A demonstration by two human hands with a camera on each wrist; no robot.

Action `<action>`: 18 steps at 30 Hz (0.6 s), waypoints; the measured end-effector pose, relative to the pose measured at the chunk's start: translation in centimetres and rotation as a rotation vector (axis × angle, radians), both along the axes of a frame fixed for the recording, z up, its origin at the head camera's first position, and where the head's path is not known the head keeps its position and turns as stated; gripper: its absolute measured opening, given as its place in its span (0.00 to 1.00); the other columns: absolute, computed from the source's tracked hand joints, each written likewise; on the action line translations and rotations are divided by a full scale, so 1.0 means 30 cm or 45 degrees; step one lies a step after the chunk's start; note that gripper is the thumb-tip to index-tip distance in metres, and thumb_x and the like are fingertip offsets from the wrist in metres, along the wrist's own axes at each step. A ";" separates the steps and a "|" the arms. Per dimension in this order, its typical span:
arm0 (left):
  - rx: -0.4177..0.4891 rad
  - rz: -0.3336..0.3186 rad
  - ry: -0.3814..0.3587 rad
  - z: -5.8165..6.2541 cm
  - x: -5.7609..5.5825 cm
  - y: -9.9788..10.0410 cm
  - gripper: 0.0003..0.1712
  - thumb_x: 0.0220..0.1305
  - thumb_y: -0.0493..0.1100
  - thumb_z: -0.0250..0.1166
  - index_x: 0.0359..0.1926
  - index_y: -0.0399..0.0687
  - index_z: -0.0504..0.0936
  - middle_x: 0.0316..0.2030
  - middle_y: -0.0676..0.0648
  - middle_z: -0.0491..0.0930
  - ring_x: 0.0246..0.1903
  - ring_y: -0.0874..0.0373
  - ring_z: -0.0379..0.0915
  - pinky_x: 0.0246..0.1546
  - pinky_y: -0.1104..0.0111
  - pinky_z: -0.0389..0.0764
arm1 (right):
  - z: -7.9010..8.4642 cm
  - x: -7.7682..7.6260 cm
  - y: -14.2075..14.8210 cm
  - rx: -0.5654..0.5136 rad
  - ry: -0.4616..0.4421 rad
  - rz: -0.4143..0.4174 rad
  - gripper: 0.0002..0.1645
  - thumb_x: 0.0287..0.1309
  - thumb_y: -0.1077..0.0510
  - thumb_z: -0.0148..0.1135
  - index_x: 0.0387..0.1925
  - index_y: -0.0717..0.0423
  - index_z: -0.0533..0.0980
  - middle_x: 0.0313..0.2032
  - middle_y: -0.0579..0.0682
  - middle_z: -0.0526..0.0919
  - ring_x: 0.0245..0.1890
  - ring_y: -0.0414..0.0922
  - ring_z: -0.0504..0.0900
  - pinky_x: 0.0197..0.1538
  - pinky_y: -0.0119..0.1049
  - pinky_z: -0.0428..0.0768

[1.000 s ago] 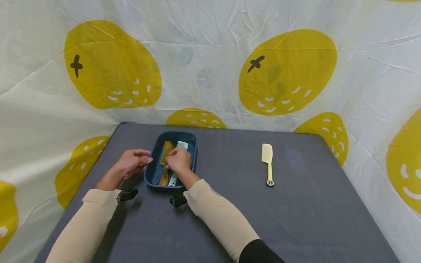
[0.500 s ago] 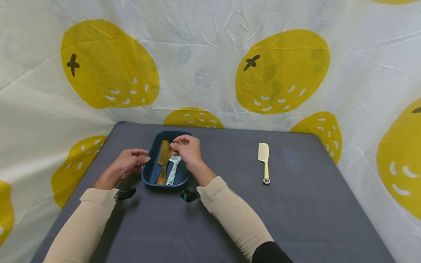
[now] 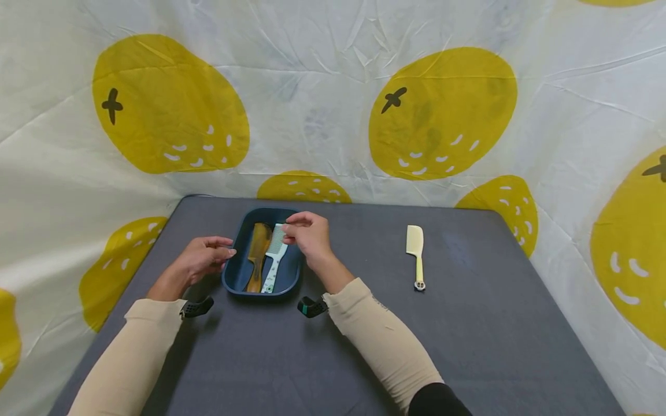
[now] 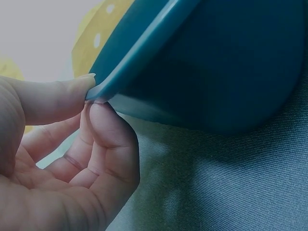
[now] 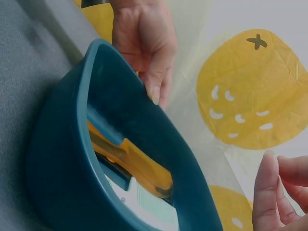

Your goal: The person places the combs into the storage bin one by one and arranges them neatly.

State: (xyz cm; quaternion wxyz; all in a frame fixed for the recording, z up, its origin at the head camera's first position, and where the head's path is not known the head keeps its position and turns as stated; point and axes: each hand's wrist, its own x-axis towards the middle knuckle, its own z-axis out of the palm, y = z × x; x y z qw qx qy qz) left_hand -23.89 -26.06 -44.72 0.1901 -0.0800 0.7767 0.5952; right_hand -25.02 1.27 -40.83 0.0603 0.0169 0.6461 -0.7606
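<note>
A dark blue plastic bin (image 3: pixel 260 296) sits on the left of the table. My left hand (image 3: pixel 202 260) pinches its left rim; in the left wrist view the thumb (image 4: pixel 57 98) is on one side of the wall and the index finger on the other. Inside the bin lie an amber comb (image 3: pixel 256 251) and a mint-white comb (image 3: pixel 276 249) with a patterned handle, side by side. A darker brown piece shows partly hidden beside the amber comb. My right hand (image 3: pixel 312 238) is over the bin's right rim, fingers loosely bent, with nothing between thumb and fingers (image 5: pixel 266 192).
A pale yellow comb (image 3: pixel 415 242) with a small animal face at its handle end lies on the grey table (image 3: pixel 494 323), to the right of the bin. Behind the table hangs a white cloth (image 3: pixel 312 86) printed with yellow fruit.
My right hand has let go of the mint-white comb inside the bin and moved up and right to the bin's edge. The left hand has stayed at the left rim.
</note>
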 end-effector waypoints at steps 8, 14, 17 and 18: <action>0.008 -0.002 0.001 0.002 -0.002 -0.001 0.34 0.73 0.41 0.65 0.73 0.32 0.65 0.39 0.58 0.85 0.35 0.63 0.78 0.38 0.68 0.83 | 0.002 -0.018 0.036 0.003 0.017 -0.026 0.10 0.60 0.70 0.71 0.44 0.67 0.82 0.28 0.48 0.83 0.24 0.40 0.84 0.36 0.38 0.89; 0.010 -0.009 -0.008 0.005 0.001 -0.002 0.34 0.74 0.41 0.65 0.73 0.32 0.65 0.38 0.59 0.85 0.34 0.64 0.78 0.38 0.68 0.82 | 0.011 -0.017 0.065 0.017 0.004 -0.048 0.08 0.60 0.69 0.72 0.41 0.63 0.83 0.29 0.49 0.83 0.24 0.41 0.84 0.33 0.34 0.88; -0.002 -0.010 -0.004 0.004 0.001 -0.002 0.34 0.74 0.42 0.65 0.73 0.32 0.65 0.38 0.59 0.85 0.34 0.63 0.77 0.38 0.68 0.82 | 0.008 -0.016 0.082 0.015 0.011 -0.059 0.10 0.60 0.70 0.71 0.44 0.67 0.82 0.29 0.49 0.83 0.24 0.41 0.84 0.32 0.33 0.87; -0.005 -0.011 -0.002 0.002 0.001 -0.001 0.34 0.74 0.42 0.65 0.73 0.32 0.65 0.39 0.59 0.85 0.34 0.63 0.77 0.38 0.68 0.82 | 0.004 -0.017 0.089 0.015 0.014 -0.062 0.12 0.60 0.70 0.71 0.45 0.69 0.82 0.29 0.48 0.83 0.24 0.41 0.84 0.32 0.32 0.87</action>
